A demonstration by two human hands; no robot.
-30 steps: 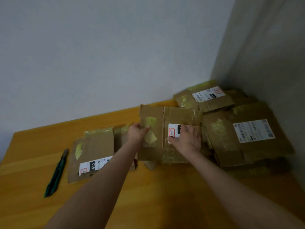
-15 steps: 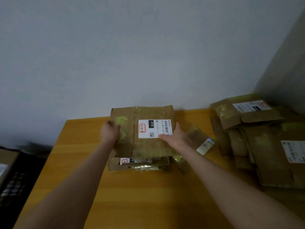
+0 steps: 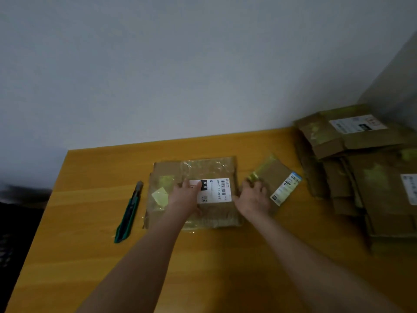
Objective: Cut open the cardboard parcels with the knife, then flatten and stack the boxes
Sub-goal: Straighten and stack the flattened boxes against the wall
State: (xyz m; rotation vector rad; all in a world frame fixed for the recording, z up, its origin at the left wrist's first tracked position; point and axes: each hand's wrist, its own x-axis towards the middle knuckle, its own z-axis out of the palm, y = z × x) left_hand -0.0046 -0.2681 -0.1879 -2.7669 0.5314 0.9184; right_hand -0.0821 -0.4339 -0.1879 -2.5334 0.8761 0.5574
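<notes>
Green knife (image 3: 127, 213) lies near-to-far, tip away; L hand (image 3: 184, 197) flat on box (image 3: 203, 168), R hand (image 3: 255, 198) grips small parcel (image 3: 277, 177).

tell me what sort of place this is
Likely a plain room at home or a small office: a wooden table against a bare wall, a pile of flattened cardboard boxes with shipping labels, and a utility knife.

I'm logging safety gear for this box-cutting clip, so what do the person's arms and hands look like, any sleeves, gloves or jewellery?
The left forearm and right forearm are bare to the frame's bottom edge; no sleeves show. The left hand and right hand wear no gloves, and no watch, bracelet or ring is visible, though the view is dim.
</notes>
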